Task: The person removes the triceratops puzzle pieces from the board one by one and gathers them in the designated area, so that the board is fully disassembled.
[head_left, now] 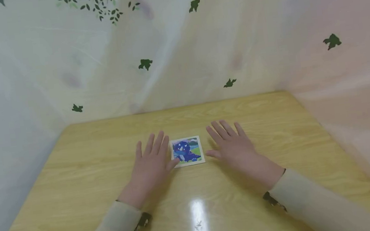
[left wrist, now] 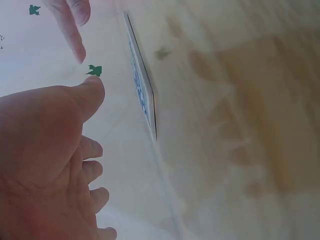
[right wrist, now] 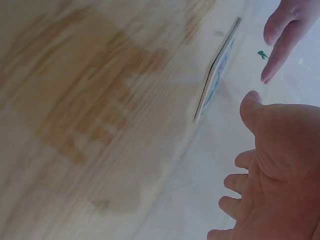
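A small square picture puzzle with a white border (head_left: 187, 151) lies flat on the wooden table, showing a blue cartoon dinosaur in a landscape. To its left is my left hand (head_left: 152, 166), palm down with fingers spread, its thumb overlapping the lower left corner of the picture in the head view. My right hand (head_left: 236, 151) hovers to the right of the picture, fingers straight and spread, holding nothing. Both wrist views show the thin edge of the picture (left wrist: 141, 80) beyond the thumbs, with the palms raised over the tabletop.
The pale wood table (head_left: 84, 174) carries a bright light reflection near its front. Behind it and at both sides hangs a whitish curtain (head_left: 180, 73) printed with green leaves and birds. Dark bands (head_left: 142, 221) sit at the cuffs of the light sleeves.
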`<state>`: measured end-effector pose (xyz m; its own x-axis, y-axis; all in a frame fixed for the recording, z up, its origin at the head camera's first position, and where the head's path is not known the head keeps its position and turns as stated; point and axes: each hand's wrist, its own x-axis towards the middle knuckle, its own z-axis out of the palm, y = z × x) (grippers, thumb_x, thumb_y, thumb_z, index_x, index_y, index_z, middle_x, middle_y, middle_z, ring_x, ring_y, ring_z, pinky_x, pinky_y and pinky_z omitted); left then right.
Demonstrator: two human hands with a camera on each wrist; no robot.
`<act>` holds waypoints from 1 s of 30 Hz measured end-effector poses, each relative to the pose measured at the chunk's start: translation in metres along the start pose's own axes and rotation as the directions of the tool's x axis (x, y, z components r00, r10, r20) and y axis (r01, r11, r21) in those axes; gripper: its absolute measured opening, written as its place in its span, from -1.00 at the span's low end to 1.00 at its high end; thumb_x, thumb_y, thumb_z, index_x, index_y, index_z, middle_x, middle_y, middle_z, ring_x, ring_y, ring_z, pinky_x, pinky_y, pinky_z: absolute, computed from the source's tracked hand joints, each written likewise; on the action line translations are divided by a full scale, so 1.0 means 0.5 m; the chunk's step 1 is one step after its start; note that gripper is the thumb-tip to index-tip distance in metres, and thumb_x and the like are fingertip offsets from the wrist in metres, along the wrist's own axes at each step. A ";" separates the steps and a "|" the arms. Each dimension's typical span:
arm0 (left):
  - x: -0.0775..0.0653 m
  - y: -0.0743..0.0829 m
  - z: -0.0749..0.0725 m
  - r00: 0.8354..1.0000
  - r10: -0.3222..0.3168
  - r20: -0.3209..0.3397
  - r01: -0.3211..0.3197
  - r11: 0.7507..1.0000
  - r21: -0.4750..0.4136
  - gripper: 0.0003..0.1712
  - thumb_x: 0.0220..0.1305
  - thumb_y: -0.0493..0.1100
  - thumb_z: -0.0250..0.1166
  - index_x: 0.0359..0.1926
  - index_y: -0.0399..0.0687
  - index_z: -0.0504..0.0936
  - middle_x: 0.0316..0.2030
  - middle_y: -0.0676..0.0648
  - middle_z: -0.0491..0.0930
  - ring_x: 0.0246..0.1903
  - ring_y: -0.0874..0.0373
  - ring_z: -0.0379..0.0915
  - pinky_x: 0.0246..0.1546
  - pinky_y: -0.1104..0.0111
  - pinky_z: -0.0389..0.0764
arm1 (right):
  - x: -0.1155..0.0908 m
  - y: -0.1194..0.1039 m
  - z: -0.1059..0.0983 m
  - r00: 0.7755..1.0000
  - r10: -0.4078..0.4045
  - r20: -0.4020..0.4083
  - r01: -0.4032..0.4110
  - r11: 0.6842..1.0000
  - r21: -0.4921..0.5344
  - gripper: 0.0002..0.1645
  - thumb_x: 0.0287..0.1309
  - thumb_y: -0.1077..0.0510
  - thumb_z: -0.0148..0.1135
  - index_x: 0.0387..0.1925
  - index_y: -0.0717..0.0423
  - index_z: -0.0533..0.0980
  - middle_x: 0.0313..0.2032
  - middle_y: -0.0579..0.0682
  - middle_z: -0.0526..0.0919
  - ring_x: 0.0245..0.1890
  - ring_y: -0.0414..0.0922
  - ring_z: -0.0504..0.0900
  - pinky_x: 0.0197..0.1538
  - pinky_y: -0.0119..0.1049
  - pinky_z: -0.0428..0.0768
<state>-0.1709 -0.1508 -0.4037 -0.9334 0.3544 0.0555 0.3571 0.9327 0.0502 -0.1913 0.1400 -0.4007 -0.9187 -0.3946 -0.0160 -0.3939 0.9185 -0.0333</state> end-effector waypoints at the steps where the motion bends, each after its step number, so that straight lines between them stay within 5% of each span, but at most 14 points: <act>1: -0.001 0.000 0.001 1.000 -0.001 -0.005 0.001 1.000 -0.004 -0.01 0.69 0.35 0.10 0.78 -0.14 0.06 0.78 -0.18 -0.10 0.74 -0.23 -0.26 0.67 -0.32 -0.27 | 0.001 -0.005 -0.001 1.000 -0.004 -0.008 0.004 1.000 -0.003 0.06 0.64 -0.45 0.01 0.81 -0.01 -0.03 0.78 0.08 -0.09 0.77 0.15 -0.16 0.72 0.31 -0.26; 7: -0.008 0.005 -0.006 1.000 -0.016 -0.018 0.015 0.999 -0.051 -0.03 0.70 0.33 0.11 0.77 -0.16 0.08 0.77 -0.20 -0.09 0.74 -0.24 -0.25 0.67 -0.32 -0.25 | 0.008 -0.030 -0.010 0.999 -0.025 -0.044 0.024 1.000 -0.019 0.05 0.63 -0.45 0.03 0.81 -0.02 0.01 0.78 0.07 -0.04 0.76 0.15 -0.09 0.72 0.31 -0.17; 13: -0.014 0.000 0.003 1.000 -0.010 0.001 0.010 0.995 -0.098 -0.03 0.71 0.33 0.08 0.77 -0.18 0.09 0.76 -0.21 -0.07 0.73 -0.26 -0.23 0.66 -0.34 -0.21 | 0.020 -0.054 -0.006 0.998 -0.058 0.027 0.058 0.998 0.008 0.05 0.64 -0.44 0.03 0.81 0.00 -0.02 0.78 0.09 -0.03 0.76 0.16 -0.09 0.72 0.32 -0.18; 21: -0.019 -0.002 0.028 0.998 0.025 0.049 -0.020 0.996 -0.087 -0.02 0.72 0.42 -0.10 0.79 -0.12 0.02 0.77 -0.17 -0.10 0.74 -0.24 -0.21 0.67 -0.32 -0.19 | 0.039 -0.087 -0.002 0.992 -0.110 0.061 0.105 0.992 0.077 0.08 0.63 -0.43 0.06 0.80 0.06 0.00 0.74 0.15 0.08 0.72 0.18 0.09 0.68 0.24 0.15; 30: -0.023 0.002 0.023 0.991 0.051 0.123 -0.032 0.988 -0.151 -0.01 0.71 0.38 0.00 0.77 -0.19 0.06 0.75 -0.23 -0.04 0.72 -0.29 -0.19 0.65 -0.35 -0.20 | 0.060 -0.106 0.004 0.975 -0.196 0.104 0.181 0.973 0.141 0.03 0.65 -0.39 0.07 0.76 0.14 0.08 0.74 0.13 0.09 0.73 0.14 0.08 0.72 0.11 0.08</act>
<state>-0.1600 -0.1531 -0.4156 -0.9112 0.4066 -0.0655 0.3875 0.9003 0.1981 -0.1980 0.0795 -0.4016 -0.8154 -0.5676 -0.1135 -0.5457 0.8192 -0.1762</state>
